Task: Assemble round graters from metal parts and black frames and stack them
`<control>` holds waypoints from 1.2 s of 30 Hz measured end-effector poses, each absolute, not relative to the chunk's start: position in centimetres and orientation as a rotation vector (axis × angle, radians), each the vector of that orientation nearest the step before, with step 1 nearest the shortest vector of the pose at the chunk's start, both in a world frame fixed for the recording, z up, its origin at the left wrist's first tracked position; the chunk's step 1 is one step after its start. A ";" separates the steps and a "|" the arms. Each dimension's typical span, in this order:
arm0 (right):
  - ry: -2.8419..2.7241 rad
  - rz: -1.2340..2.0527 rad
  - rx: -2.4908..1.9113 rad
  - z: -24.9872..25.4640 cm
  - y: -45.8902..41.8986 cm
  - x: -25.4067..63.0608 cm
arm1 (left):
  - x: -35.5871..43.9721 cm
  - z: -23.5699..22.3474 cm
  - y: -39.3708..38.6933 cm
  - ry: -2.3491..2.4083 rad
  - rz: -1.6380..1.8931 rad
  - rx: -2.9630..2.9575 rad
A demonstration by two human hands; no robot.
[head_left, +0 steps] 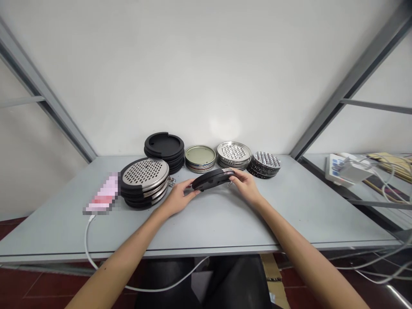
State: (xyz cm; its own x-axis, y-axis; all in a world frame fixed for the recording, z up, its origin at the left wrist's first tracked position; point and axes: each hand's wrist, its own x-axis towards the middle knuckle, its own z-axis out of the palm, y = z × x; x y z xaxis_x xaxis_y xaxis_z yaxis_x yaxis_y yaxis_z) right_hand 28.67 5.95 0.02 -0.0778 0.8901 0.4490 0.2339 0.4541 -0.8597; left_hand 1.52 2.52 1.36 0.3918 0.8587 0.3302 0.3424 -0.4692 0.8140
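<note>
A person's left hand (179, 198) and right hand (245, 185) clasp a black disc (210, 179) by opposite edges, tilted over a gray table (225, 231). A perforated-topped stack (144, 177) stands near the left hand.

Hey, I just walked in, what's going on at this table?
Someone is holding a round black piece in front of them, tilted over the tabletop. Their left hand grips one edge and their right hand the other. To the left is a stack of black-and-silver discs with a slotted metal top. Behind, left to right, stand black round parts, greenish plates, silver plates, and a dark-sided stack with a bumpy silver top.
</note>
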 end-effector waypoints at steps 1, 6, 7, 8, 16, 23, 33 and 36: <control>-1.593 0.747 -0.993 0.1 5.9 28.6 | 1.5 1.3 2.5 1.020 1.013 1.993; -1.671 0.801 -0.937 1.0 5.6 28.4 | 1.6 1.5 2.2 0.993 1.098 1.998; -1.691 0.810 -0.934 1.1 5.6 28.4 | 1.6 1.5 2.1 0.997 1.107 2.004; -1.712 0.820 -0.933 1.1 5.5 28.4 | 1.7 1.5 2.1 1.006 1.118 2.014; -1.833 0.525 -0.925 1.0 4.7 28.3 | 1.7 1.2 1.1 1.065 1.493 2.417; -2.018 0.156 -0.801 1.7 3.1 27.3 | 1.8 1.7 0.6 1.043 1.406 2.664; -2.161 0.148 -0.672 0.8 3.6 27.1 | 2.4 1.7 0.9 0.899 1.397 2.539; -2.014 0.167 -0.826 0.9 3.8 27.8 | 2.4 1.8 0.9 1.058 1.506 2.475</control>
